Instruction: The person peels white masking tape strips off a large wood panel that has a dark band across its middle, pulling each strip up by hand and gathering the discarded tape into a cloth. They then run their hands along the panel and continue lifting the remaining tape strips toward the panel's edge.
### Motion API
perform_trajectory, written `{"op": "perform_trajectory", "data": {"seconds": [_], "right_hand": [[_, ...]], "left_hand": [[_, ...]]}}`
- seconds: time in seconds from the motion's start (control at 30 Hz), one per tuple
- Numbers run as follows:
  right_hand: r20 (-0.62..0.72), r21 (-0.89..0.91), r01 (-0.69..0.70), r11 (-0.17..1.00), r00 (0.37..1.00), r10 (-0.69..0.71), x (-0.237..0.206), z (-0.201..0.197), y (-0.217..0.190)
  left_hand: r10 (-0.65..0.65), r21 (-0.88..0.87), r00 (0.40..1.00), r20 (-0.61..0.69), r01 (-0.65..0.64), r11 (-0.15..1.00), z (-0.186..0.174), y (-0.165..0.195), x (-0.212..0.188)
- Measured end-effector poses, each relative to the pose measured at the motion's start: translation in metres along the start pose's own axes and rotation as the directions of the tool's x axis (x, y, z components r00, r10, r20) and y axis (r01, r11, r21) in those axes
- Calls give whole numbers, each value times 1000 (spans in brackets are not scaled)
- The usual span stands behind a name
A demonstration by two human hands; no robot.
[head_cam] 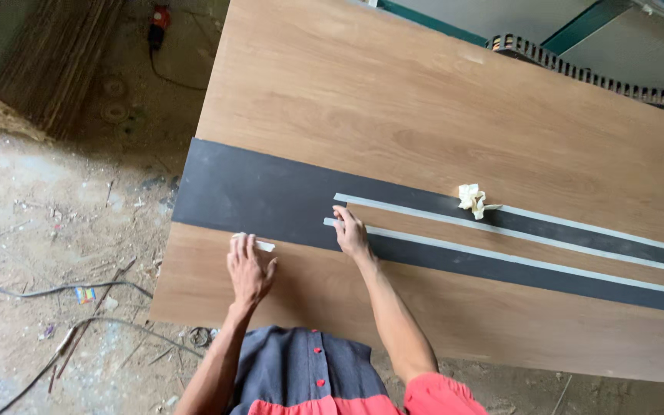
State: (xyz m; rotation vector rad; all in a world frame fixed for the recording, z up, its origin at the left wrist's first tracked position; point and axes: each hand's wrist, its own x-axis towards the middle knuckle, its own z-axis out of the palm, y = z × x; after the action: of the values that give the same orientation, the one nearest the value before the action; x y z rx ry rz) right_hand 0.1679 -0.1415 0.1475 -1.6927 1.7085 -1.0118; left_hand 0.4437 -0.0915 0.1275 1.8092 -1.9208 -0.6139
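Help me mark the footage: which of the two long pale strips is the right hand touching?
The nearer strip: the right hand presses its left end. The farther strip runs past the crumpled wad, untouched.

A big wood-grain panel [424,107] serves as the table, with a wide dark band [255,196] running across it from nine o'clock toward four o'clock. On that band lie two thin pale strips [516,238], side by side and apart, and a crumpled yellowish wad [471,200] sits at about two o'clock, touching the upper strip. A small white piece [259,244] lies at the band's lower edge near seven o'clock, and the dirt floor [55,253] at nine o'clock carries loose cables [63,289] and scraps.
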Motion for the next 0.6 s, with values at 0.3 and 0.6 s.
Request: {"op": "perform_trajectory", "data": {"seconds": [0.3,0.6], "right_hand": [[95,-218,307,926,951,-293,20,19,5],[136,-333,344,878,939,-316,15,33,22]], "left_hand": [[-179,230,953,243,123,965,7,-31,10],[-202,198,949,244,156,968,1,-32,18]]}}
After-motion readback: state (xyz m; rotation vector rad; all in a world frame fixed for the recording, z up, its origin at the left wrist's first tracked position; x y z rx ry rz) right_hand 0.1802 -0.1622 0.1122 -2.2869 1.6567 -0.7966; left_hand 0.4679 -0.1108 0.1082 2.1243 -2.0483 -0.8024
